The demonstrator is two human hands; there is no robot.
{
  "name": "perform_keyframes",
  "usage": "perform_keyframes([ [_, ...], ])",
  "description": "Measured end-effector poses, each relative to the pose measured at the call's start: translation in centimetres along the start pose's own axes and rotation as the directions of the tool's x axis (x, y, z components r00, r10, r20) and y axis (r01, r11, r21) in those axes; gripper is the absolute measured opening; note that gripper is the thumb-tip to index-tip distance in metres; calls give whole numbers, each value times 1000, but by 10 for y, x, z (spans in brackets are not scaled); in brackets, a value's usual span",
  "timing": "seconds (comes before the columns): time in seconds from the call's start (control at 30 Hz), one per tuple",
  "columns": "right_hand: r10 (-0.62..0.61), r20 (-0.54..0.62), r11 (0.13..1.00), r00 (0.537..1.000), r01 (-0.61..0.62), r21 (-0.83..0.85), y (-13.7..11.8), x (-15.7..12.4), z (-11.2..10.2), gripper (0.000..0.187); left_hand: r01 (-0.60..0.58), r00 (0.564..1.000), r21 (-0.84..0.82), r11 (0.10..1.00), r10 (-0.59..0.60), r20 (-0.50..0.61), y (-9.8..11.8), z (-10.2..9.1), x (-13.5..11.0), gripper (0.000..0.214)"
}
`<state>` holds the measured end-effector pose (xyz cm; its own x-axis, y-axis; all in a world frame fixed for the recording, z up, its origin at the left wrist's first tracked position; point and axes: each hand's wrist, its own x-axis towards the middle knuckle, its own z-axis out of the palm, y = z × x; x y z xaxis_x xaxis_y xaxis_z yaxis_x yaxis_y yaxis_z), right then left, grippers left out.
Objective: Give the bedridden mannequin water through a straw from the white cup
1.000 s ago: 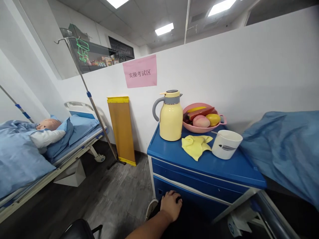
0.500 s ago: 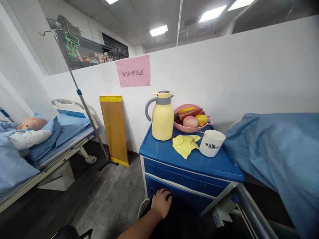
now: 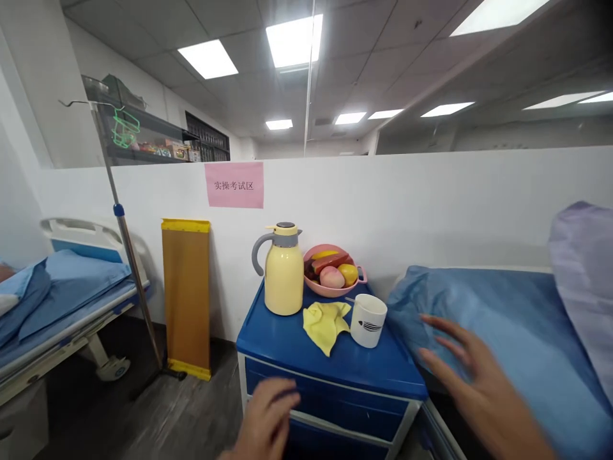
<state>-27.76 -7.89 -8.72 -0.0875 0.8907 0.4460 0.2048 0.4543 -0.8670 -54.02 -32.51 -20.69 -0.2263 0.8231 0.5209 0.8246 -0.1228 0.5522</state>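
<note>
My left hand (image 3: 268, 418) is raised in front of the blue bedside cabinet (image 3: 330, 367), its fingers loosely bent, slightly blurred and holding nothing. Over the blue bedding (image 3: 522, 326) on the right, my right hand (image 3: 479, 377) hovers open, thumb and fingers spread. Nearest to it on the cabinet top is a white mug (image 3: 368, 321) with a dark fish-like print and a thin handle sticking out. A crumpled yellow cloth (image 3: 325, 324) lies beside the mug. Behind these stand a pale yellow thermos jug (image 3: 283, 281) with a grey handle and a pink basket (image 3: 322, 290) of fruit.
An IV pole (image 3: 127, 249) and a brown board (image 3: 188, 300) with yellow ends stand at the left. Beyond them is another bed (image 3: 76, 287) with blue bedding. A white partition (image 3: 431, 211) with a pink sign (image 3: 234, 185) runs behind the cabinet.
The view has tilted up and shifted right. My left hand has lifted from low before the cabinet drawers. My right hand has come into view over the bed at the right.
</note>
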Motion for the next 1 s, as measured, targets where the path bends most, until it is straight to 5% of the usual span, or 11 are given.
perform_keyframes([
  [0.07,19,54,997,998,-23,77,13,9,27,78,20,953,30,999,-10,-301,12,-48,59,36],
  [0.17,101,28,980,994,-104,168,49,17,77,108,151,802,-15,988,-131,-583,15,-107,154,47],
  [0.27,97,22,972,995,-100,214,73,22,113,108,265,799,-86,961,-268,-539,0,-137,228,54],
  [0.37,98,19,972,995,-100,214,71,28,126,95,329,816,-129,936,-350,-460,-16,-144,272,51],
  [0.57,116,8,968,993,-114,225,50,31,124,73,358,794,-128,925,-374,-479,-16,-139,298,4],
  [0.8,26,33,964,999,-34,263,23,4,106,62,391,791,-36,920,-356,-497,4,-150,293,16],
  [1.0,23,60,939,998,-42,342,-17,-24,100,59,333,874,186,924,-228,-430,39,-186,290,20],
])
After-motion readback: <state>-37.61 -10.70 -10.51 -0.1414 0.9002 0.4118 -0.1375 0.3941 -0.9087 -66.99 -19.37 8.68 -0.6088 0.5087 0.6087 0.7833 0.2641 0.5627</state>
